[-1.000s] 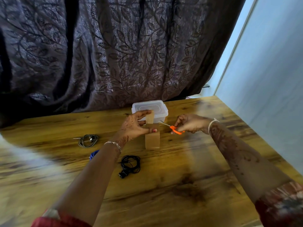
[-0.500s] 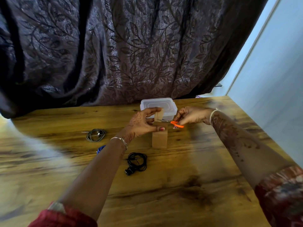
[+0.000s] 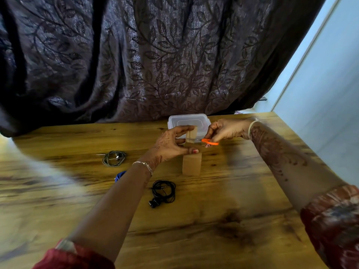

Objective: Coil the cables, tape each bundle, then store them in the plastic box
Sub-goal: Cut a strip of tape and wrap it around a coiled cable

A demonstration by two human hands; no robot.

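Note:
My left hand (image 3: 171,145) pinches a strip of brown tape (image 3: 191,135) pulled up from the tape roll (image 3: 192,164) that stands on the wooden table (image 3: 213,220). My right hand (image 3: 226,130) grips orange-handled scissors (image 3: 208,141), whose blades meet the strip just right of my left fingers. A lidded clear plastic box (image 3: 189,122) sits right behind both hands. A coiled grey cable (image 3: 113,158) lies to the left, a coiled black cable (image 3: 163,193) lies nearer me, and a blue cable (image 3: 120,175) peeks out from under my left forearm.
A dark leaf-patterned curtain (image 3: 155,55) hangs along the table's far edge. A pale wall (image 3: 330,84) runs close beside the table's right edge.
The scissors' blades have closed in on the tape strip. The view has shifted a little; both hands stay in front of the box.

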